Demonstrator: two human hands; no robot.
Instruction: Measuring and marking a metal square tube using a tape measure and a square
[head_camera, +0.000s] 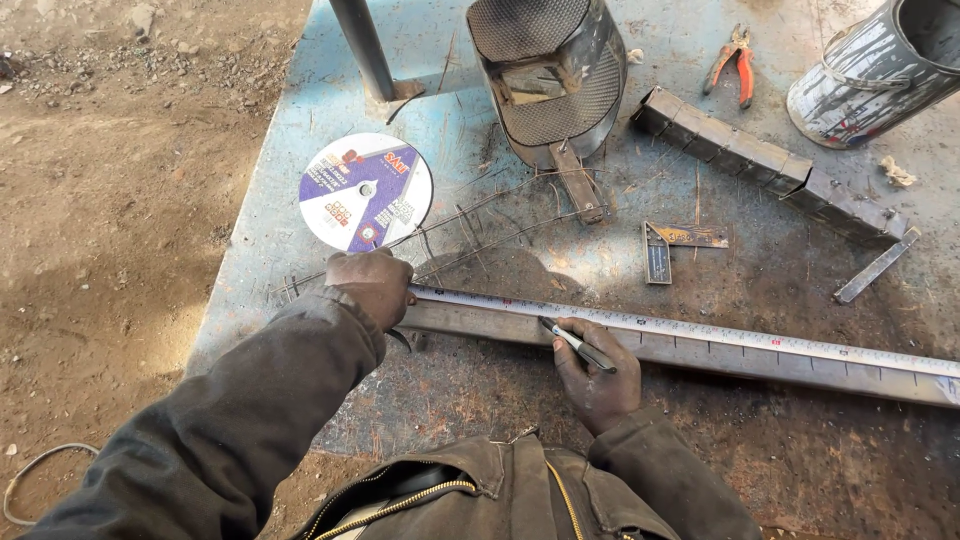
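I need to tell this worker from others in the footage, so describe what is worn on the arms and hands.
Both arms wear long, dark brownish-grey jacket sleeves of heavy, dusty fabric, creased at the elbows. The left hand and right hand are bare, with no gloves, and grimy with dirt. The jacket is open at the front, showing a brass-coloured zip.

One cutting disc (366, 191), one tape measure (700, 332), one pliers (733, 62), one try square (672, 245), one paint can (872, 72)

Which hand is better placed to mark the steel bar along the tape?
Probably the right hand: it holds the pen, tip at the tape measure, while the left hand pins the tape's end on the bar.
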